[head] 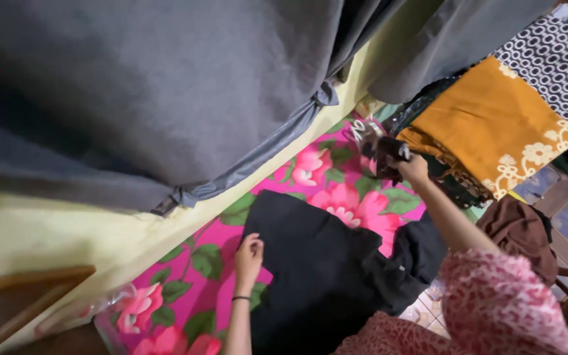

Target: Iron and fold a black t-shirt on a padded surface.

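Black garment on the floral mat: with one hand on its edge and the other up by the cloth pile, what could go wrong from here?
1. The left hand touches only one edge of the black garment, so the cloth may bunch or slide on the floral mat.
2. The right hand grips a dark item beside the stacked cloths, topped by an orange patterned cloth; pulling could drag that pile down.

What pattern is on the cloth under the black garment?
Bright pink sheet with large pink flowers and green leaves, seen in the head view beneath the black garment.
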